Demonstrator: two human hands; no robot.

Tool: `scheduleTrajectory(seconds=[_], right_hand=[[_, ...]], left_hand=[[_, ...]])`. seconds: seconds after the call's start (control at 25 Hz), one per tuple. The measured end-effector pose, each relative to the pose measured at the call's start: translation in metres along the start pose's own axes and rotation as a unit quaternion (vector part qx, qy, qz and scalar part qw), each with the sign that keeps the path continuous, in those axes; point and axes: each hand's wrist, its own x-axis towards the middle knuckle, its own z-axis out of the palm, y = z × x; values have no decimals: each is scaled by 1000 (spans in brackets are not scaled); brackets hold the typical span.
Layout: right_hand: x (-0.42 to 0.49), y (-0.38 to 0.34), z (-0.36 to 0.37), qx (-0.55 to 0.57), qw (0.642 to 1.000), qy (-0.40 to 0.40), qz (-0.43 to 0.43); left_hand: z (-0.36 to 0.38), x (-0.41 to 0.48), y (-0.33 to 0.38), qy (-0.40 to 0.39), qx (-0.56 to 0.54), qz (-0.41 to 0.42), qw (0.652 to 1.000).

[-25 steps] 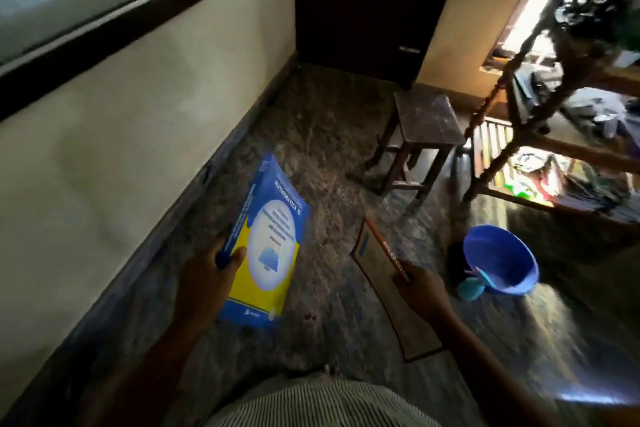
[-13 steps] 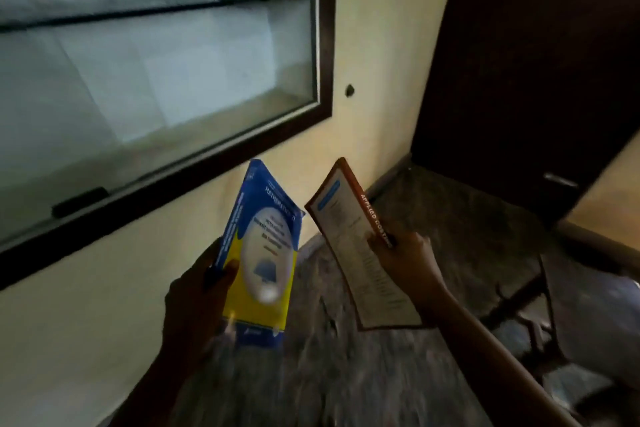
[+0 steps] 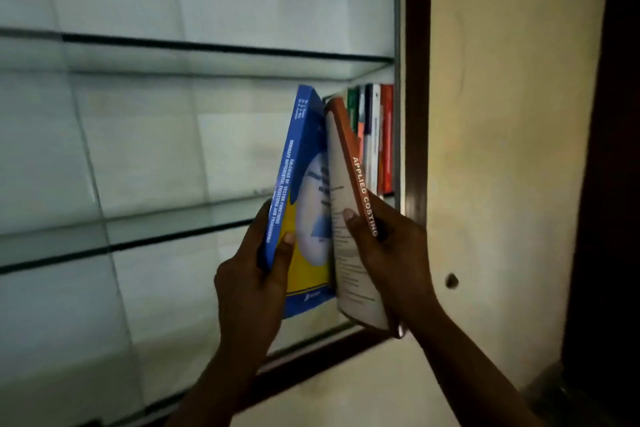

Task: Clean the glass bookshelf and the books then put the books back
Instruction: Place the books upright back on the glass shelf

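The glass bookshelf [image 3: 145, 149] fills my view from 7 o'clock round to 1 o'clock, with its dark wooden frame [image 3: 417, 80] running up the right side. The upper glass shelf [image 3: 207, 45] and the middle glass shelf [image 3: 156, 239] are bare for most of their length. The panes look wiped to me, though the dim light keeps me from being sure.

At 1 o'clock, a short row of standing books [image 3: 375, 135] sits on the middle shelf, pressed against the frame. I judge that restocking has begun and that most of the space is yet to be filled.

The two books in hand sit at centre, raised in front of that row with their top corners touching. The left grip [image 3: 249, 274] is wrapped around the spine of the blue-and-yellow book [image 3: 294, 184], thumb on the cover. The right grip [image 3: 394, 246] clasps the orange-spined book [image 3: 349, 274], thumb across its pale cover. Both tilt towards the gap left of the row, so shelving them looks like the step in hand. I cannot tell how many books wait out of view.

A small hole [image 3: 451, 280] marks the wall at 4 o'clock.
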Motion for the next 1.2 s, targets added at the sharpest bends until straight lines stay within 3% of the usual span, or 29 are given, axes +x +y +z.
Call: scheduleTrajectory(seconds=[0.2, 0.32, 0.48, 0.72, 0.92, 1.04, 1.2], right_hand=[[94, 24, 39, 156, 984, -20, -88], [134, 43, 69, 230, 971, -29, -54], [153, 82, 114, 248, 966, -67, -20], [149, 126, 123, 231, 972, -29, -22], [164, 147, 113, 269, 962, -11, 33], [172, 159, 118, 264, 963, -1, 48], [175, 166, 117, 240, 968, 13, 68]], left_hand=[[67, 67, 8, 138, 68, 122, 980], [98, 102, -14, 161, 64, 120, 977], [132, 118, -49, 110, -26, 43, 993], [161, 118, -83, 80, -119, -19, 989], [175, 115, -105, 27, -70, 0, 997], [174, 115, -114, 24, 11, 87, 996], [174, 130, -110, 6, -22, 38, 999]])
